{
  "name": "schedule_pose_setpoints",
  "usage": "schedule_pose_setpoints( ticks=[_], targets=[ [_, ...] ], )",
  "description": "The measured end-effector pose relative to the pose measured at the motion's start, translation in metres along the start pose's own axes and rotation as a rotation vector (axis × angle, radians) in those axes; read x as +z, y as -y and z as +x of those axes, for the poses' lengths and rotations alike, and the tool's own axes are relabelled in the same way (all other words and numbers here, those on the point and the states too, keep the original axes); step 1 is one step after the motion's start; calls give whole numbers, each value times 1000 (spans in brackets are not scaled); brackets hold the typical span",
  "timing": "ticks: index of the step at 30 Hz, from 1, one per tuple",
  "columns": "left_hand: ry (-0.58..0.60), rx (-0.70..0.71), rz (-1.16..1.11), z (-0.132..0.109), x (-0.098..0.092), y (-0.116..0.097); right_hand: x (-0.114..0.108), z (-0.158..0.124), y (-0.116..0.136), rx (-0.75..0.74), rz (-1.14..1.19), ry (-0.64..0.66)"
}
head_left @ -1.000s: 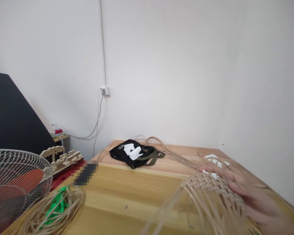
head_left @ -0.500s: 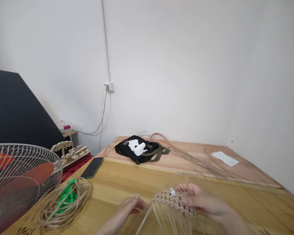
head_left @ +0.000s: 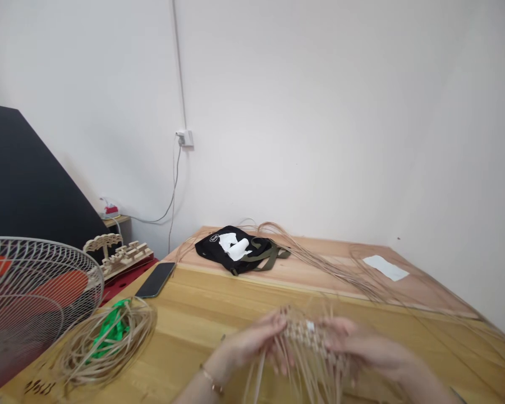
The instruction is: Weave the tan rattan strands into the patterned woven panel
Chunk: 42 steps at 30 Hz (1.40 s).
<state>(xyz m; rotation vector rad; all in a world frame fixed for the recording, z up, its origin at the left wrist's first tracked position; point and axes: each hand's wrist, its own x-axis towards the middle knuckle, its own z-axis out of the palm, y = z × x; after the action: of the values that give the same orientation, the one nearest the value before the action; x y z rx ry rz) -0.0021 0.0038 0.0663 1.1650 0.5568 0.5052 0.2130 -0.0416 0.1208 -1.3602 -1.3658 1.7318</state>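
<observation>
A small woven cane panel (head_left: 307, 335) with many long loose strands hanging down is held low over the wooden table (head_left: 202, 336). My left hand (head_left: 261, 342), with a thin bracelet at the wrist, grips its left side. My right hand (head_left: 357, 345) holds its right side, with the fingers curled over the weave. Motion blur softens the hands and panel, and the fingers hide part of the weave. A coil of cane with a green ribbon (head_left: 109, 342) lies on the table to the left of both hands.
A wire-guarded fan (head_left: 33, 297) stands at the left, with a phone (head_left: 155, 279) and a wooden ornament (head_left: 118, 259) beyond it. A black bag (head_left: 231, 249), long cane strands (head_left: 332, 269) and a white paper (head_left: 386, 267) lie farther back on the table. Walls bound the back and right.
My left hand has moved up onto the panel's left side and now grips it. The panel has shifted slightly right, and the view has tilted a little further down.
</observation>
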Motion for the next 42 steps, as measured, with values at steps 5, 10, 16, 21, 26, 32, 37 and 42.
schedule_pose_setpoints(
  ticks=[5, 10, 16, 21, 26, 32, 37, 42],
  targets=[
    [-139, 444, 299, -44, 40, -103, -2, -48, 61, -298, -222, -83],
    [-209, 338, 274, -51, 39, -115, 0, -29, 59, -360, -114, -20],
    [-403, -277, 109, 34, -44, 13, -9, 96, -42, 36, -4, -155],
    [-375, -291, 107, 41, -62, 63, -18, 112, -94, 82, -24, -193],
    [-473, -182, 158, 38, -61, 58, -29, 96, -94, 61, 12, -118],
    [-455, -42, 166, 37, -67, 54, -35, 86, -88, 16, -8, -1],
    [-366, -9, 21, 37, -57, 50, -26, 86, -92, -13, -41, -35],
    [-332, 11, -111, 39, -51, 49, -15, 87, -96, -72, 72, -37]
  ],
)
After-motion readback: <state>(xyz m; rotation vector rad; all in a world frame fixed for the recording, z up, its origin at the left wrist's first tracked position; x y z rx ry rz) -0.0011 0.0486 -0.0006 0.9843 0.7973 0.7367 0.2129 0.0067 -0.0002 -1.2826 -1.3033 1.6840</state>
